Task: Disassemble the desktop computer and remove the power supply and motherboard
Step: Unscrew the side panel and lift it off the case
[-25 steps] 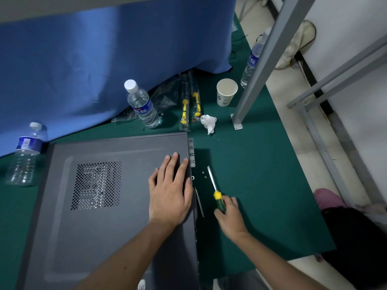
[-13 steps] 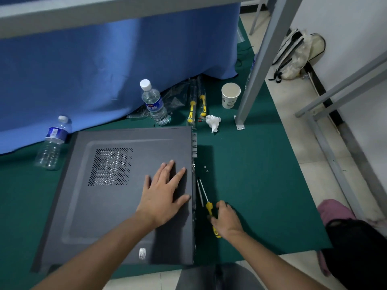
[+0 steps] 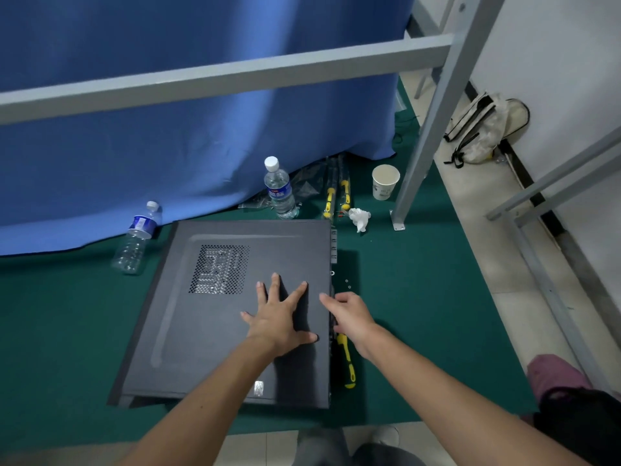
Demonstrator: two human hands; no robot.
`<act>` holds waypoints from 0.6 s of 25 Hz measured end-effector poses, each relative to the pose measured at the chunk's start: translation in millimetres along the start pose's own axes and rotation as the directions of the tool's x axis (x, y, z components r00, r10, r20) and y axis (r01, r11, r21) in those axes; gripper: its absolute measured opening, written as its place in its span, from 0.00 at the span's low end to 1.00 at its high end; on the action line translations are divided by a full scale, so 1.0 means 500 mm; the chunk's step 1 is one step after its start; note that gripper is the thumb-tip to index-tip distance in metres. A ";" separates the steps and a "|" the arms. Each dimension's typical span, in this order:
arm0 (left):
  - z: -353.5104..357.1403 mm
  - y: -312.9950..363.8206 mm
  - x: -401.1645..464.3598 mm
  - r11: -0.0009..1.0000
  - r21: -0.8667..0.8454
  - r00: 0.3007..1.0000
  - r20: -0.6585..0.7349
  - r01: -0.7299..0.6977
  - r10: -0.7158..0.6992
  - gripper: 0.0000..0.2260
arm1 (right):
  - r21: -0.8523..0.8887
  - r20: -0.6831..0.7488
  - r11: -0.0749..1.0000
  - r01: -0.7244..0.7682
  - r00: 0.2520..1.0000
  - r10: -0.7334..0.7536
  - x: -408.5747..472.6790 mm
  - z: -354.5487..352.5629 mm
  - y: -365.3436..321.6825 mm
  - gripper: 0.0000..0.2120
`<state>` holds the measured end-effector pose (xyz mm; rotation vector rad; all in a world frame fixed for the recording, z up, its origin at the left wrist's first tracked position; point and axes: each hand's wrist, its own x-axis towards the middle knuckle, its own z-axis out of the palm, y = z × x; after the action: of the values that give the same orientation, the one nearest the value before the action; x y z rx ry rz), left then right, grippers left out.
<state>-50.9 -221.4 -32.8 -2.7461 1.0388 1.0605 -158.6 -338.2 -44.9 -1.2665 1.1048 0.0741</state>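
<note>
A dark grey desktop computer case (image 3: pixel 208 324) lies on its side on the green mat, its vented side panel facing up. My left hand (image 3: pixel 280 317) presses flat on the panel near its right edge, fingers spread. My right hand (image 3: pixel 349 314) is at the panel's right edge, thumb on top and fingers curled down over the edge. A screwdriver with a yellow and green handle (image 3: pixel 346 359) lies on the mat beside the case, just below my right hand. A few small screws (image 3: pixel 347 283) lie on the mat to the right of the case.
Two water bottles (image 3: pixel 279 190) (image 3: pixel 136 238), a paper cup (image 3: pixel 384 181), crumpled tissue (image 3: pixel 359 218) and two more yellow-handled tools (image 3: pixel 336 196) stand behind the case. A grey metal frame post (image 3: pixel 426 129) rises at the right, a blue curtain (image 3: pixel 201 129) hangs behind. A backpack (image 3: pixel 480 129) lies on the floor.
My right hand let go of the screwdriver, which now lies on the mat, and moved up to the case's right edge. The view pulled back and rose.
</note>
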 end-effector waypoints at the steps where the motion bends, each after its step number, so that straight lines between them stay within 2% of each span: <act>1: -0.010 -0.008 0.001 1.000 0.003 1.000 -0.002 -0.029 0.029 0.45 | -0.031 -0.020 0.999 -0.009 1.000 0.008 0.008 0.007 -0.004 0.16; 3: -0.042 -0.054 0.008 0.994 -0.013 0.991 -0.079 -0.109 0.107 0.38 | -0.085 -0.061 0.996 -0.008 0.998 0.002 0.023 0.018 -0.007 0.17; 5: -0.079 -0.124 0.017 0.975 -0.182 0.965 -0.248 -0.128 0.080 0.29 | -0.059 -0.062 0.998 -0.030 0.998 0.026 0.035 0.028 -0.011 0.22; 6: -0.095 -0.163 0.022 0.961 -0.264 0.943 -0.333 -0.079 -0.014 0.27 | -0.043 -0.067 0.998 -0.048 0.997 0.045 0.041 0.032 -0.010 0.30; 8: -0.124 -0.249 0.039 0.931 -0.350 0.855 -0.444 0.108 -0.266 0.30 | -0.046 -0.085 0.997 -0.058 0.995 0.053 0.054 0.044 -0.009 0.43; 11: -0.159 -0.343 0.056 0.841 -0.370 0.775 -0.358 0.394 -0.521 0.40 | -0.053 -0.095 0.997 -0.048 0.995 0.043 0.063 0.052 -0.005 0.45; 13: -0.170 -0.375 0.065 0.808 -0.408 0.775 -0.297 0.425 -0.558 0.42 | -0.039 -0.099 0.999 -0.035 0.995 0.031 0.062 0.056 -0.005 0.43; 15: -0.171 -0.383 0.077 0.804 -0.467 0.788 -0.302 0.368 -0.536 0.43 | -0.009 -0.095 1.000 -0.015 0.995 0.014 0.061 0.056 -0.007 0.41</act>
<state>134.1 -115.5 -30.4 -3.3807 0.0995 0.6551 -123.5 -333.1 -66.9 -1.2817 1.1963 0.0301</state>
